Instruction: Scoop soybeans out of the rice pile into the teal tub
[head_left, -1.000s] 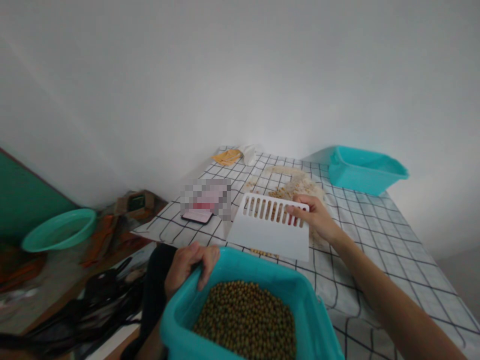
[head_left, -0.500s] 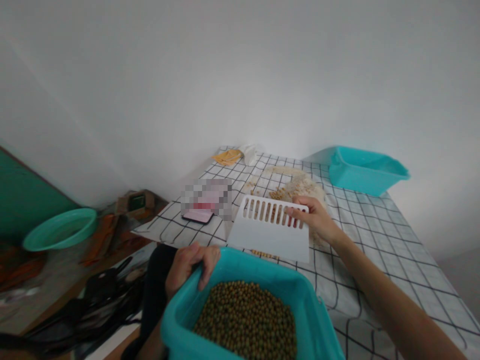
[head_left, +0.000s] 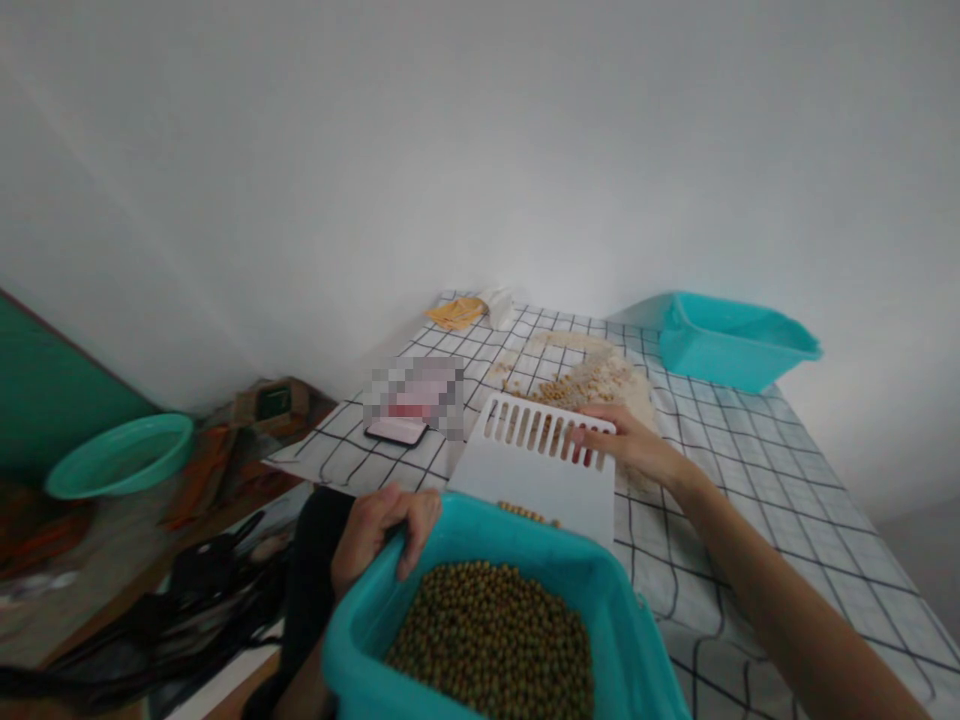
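My left hand (head_left: 379, 533) grips the far left rim of a teal tub (head_left: 607, 620) filled with small brown-green beans (head_left: 491, 640), right in front of me. My right hand (head_left: 634, 445) pinches the slotted top edge of a white plastic board (head_left: 536, 470) that leans against the tub's far rim, with a few beans lying at its lower edge. Behind the board a pile of pale beans and husks (head_left: 600, 380) lies on the checked tablecloth (head_left: 750, 470).
A second teal tub (head_left: 731, 340) stands at the table's far right by the wall. A phone (head_left: 397, 430) lies on the cloth at the left, yellow and white scraps (head_left: 469, 310) at the far edge. On the floor to the left sit a teal basin (head_left: 116, 455) and dark clutter.
The white board has tipped and slid toward me, so its lower edge now rests at the tub's far rim. My left hand has not moved.
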